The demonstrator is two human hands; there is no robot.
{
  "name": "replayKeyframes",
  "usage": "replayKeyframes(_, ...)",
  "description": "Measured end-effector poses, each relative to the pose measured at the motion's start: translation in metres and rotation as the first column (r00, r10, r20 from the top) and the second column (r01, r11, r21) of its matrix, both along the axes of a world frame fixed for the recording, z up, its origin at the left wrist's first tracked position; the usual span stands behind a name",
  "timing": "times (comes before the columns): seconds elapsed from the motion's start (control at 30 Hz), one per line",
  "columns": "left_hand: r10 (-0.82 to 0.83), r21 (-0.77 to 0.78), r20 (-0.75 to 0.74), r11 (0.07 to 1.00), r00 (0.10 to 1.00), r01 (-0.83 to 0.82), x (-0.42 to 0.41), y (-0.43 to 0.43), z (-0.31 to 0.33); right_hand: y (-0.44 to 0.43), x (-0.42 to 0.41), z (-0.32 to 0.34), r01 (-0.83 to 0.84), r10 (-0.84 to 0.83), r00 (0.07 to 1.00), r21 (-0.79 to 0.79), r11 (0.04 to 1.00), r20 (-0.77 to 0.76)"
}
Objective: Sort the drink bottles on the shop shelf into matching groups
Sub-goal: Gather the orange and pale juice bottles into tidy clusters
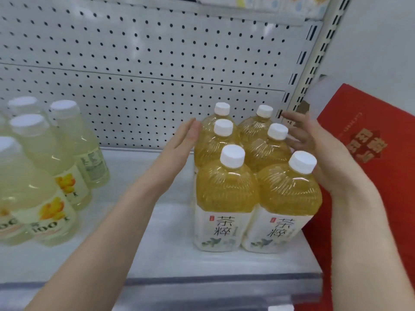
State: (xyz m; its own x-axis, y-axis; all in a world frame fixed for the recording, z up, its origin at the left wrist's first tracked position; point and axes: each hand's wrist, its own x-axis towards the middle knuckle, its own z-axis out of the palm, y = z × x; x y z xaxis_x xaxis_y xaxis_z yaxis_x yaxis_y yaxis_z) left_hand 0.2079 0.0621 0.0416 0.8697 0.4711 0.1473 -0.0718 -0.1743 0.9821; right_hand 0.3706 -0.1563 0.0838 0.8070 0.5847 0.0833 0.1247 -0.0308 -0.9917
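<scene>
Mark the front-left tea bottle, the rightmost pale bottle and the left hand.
front-left tea bottle (226,187), head view, amber shoulder.
rightmost pale bottle (77,138), head view, upper body.
left hand (177,144), head view, middle of hand.

Leftmost pale bottles (22,182) partly off-frame

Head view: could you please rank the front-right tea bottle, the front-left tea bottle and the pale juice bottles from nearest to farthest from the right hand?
1. front-right tea bottle, beside the right hand.
2. front-left tea bottle, one column leftward.
3. pale juice bottles, at the far left.
</scene>
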Motion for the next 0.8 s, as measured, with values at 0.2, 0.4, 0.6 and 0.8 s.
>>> replayKeyframes(0.2, -0.227, 0.123, 0.078, 0.969, 0.971, 0.216, -0.055, -0.052, -0.036, -0.018, -0.068, -0.049, 0.249, -0.284, 0.955, 0.286, 0.925, 0.087)
replayKeyframes(0.4, -0.138, 0.260, 0.142, 0.961, 0.980, 0.097, -0.051, -0.061, -0.068, -0.019, -0.095, -0.100, 0.353, -0.503, 0.785, 0.406, 0.843, 0.361)
replayKeyframes(0.6, -0.089, 0.317, 0.105, 0.947, 0.991, 0.051, -0.052, -0.059, -0.067, -0.003, -0.096, -0.097, 0.414, -0.569, 0.754, 0.436, 0.799, 0.328)
replayKeyframes(0.8, -0.067, 0.327, 0.083, 0.944, 0.994, 0.036, -0.046, -0.047, -0.065, 0.011, -0.094, -0.095, 0.434, -0.572, 0.758, 0.413, 0.801, 0.314)
